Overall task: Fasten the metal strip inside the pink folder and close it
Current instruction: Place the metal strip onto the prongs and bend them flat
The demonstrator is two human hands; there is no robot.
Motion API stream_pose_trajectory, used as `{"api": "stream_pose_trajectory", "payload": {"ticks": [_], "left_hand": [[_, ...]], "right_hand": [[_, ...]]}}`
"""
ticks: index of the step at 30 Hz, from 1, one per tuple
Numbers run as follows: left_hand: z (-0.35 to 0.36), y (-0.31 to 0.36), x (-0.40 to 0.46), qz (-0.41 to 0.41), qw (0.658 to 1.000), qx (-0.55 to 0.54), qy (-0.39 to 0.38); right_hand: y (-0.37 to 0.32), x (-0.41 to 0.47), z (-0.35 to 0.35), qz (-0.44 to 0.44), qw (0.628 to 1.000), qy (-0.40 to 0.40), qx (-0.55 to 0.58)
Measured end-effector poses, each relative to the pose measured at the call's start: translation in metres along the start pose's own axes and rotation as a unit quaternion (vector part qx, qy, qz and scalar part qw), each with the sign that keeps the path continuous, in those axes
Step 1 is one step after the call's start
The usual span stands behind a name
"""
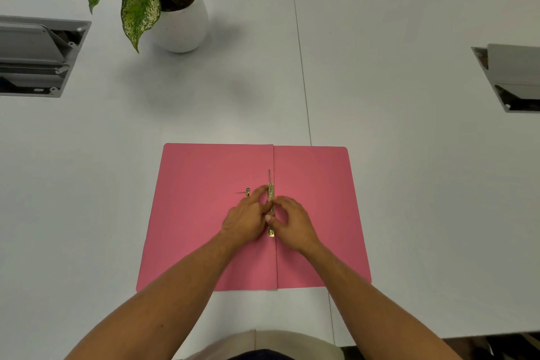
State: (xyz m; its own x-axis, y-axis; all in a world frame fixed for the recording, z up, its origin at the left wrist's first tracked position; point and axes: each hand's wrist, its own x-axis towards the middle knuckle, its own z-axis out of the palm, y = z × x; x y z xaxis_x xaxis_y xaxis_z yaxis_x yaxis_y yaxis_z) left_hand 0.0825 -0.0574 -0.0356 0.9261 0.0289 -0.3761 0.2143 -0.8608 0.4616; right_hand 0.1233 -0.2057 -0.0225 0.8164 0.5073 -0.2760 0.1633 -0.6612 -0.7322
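Observation:
The pink folder [204, 213] lies open and flat on the white table, its fold running away from me. A gold metal strip [271, 190] lies along the fold, with one thin prong standing up at its far end. My left hand [247, 221] rests on the left flap, its fingertips pressing the strip's upper part. My right hand [290, 222] comes in from the right and pinches the strip's middle; the near end shows below my thumb. A small gold metal piece [247, 192] lies loose on the left flap beside my left fingers.
A potted plant in a white pot [179, 20] stands at the far left-centre. Open grey cable boxes are set into the table at the left [38, 55] and right [514, 79]. A seam between tabletops [302, 76] runs toward the folder.

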Motion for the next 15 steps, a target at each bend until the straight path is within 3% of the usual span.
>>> {"api": "stream_pose_trajectory", "payload": {"ticks": [7,15], "left_hand": [[-0.010,0.007,0.003,-0.034,0.999,-0.011,-0.030],[-0.015,0.010,0.000,-0.026,0.998,0.007,-0.048]], "right_hand": [[0.004,-0.013,-0.001,-0.004,0.998,-0.065,-0.017],[0.009,-0.017,-0.004,0.002,0.997,-0.072,-0.019]]}}
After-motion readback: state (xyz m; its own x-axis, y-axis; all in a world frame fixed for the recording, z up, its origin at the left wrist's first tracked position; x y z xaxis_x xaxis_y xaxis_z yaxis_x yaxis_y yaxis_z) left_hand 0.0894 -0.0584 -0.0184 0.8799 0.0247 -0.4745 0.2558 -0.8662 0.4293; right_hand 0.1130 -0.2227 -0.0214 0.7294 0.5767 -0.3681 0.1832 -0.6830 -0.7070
